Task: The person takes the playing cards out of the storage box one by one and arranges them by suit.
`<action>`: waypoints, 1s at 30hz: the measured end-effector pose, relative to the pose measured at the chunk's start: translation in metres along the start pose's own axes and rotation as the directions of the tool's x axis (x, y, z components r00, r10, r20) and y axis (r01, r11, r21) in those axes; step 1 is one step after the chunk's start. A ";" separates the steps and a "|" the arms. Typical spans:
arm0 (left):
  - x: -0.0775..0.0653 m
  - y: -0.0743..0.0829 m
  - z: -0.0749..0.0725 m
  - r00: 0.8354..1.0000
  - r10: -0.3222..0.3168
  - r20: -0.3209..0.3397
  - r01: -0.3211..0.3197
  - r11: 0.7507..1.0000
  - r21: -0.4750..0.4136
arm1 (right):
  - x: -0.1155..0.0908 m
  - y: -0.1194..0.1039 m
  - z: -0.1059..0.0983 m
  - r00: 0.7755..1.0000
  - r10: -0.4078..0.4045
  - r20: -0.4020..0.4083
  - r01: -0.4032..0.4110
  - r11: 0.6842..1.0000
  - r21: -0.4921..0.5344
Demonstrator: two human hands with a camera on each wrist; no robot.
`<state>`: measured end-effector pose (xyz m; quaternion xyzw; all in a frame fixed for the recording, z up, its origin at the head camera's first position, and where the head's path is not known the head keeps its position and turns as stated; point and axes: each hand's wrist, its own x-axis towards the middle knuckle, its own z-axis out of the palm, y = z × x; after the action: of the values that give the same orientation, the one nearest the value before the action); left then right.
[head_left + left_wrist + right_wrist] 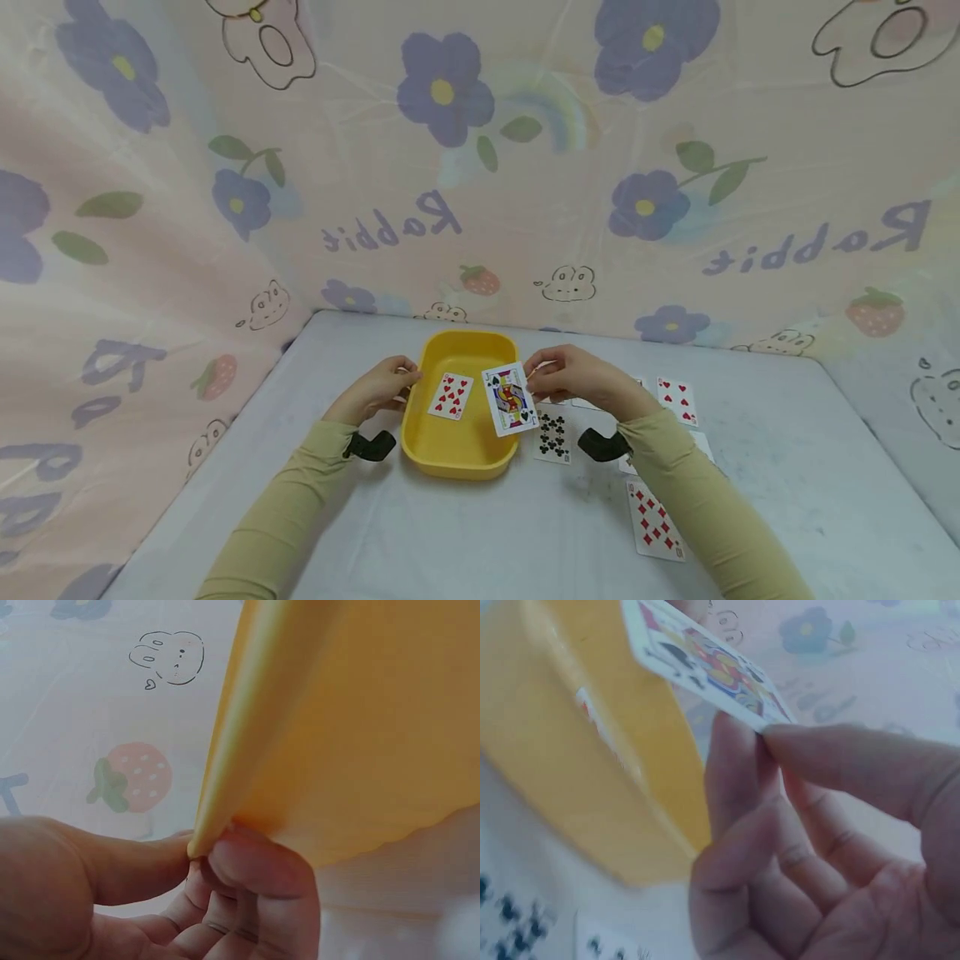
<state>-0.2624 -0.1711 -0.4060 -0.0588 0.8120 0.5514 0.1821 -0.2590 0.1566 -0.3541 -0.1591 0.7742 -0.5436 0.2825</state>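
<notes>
My left hand [377,388] pinches the left rim of a yellow tray [459,472], which sits on the table. In the left wrist view, the thumb and curled fingers [262,866] close on the tray's edge. A playing card, a jack of spades [512,400], is held face up and tilted over the tray's right side. Thumb and forefinger of my right hand [585,379] pinch this jack by its edge, as the right wrist view also shows. Inside the tray lies a hearts card [451,396], face up.
Right of the tray lies a clubs card [553,437]. Farther right are a hearts card [677,402] and a ten of diamonds [655,523]. More cards are partly hidden beneath the right arm. A patterned cloth [525,208] rises behind the white table [450,550].
</notes>
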 end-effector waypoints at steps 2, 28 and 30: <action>0.000 0.000 0.000 1.000 -0.006 -0.004 0.006 1.000 -0.002 | -0.009 0.011 -0.007 0.999 0.013 -0.039 -0.013 1.000 0.015; -0.001 0.003 0.000 0.999 -0.033 -0.007 0.033 0.999 0.018 | -0.070 0.116 -0.043 0.951 0.196 -0.239 -0.159 0.973 0.165; -0.001 0.002 0.000 1.000 -0.031 -0.004 0.031 0.999 0.016 | -0.071 0.117 -0.042 0.949 0.202 -0.242 -0.165 0.972 0.166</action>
<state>-0.2623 -0.1706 -0.4041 -0.0708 0.8157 0.5419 0.1896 -0.2216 0.2690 -0.4337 0.0065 0.7745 -0.5853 0.2398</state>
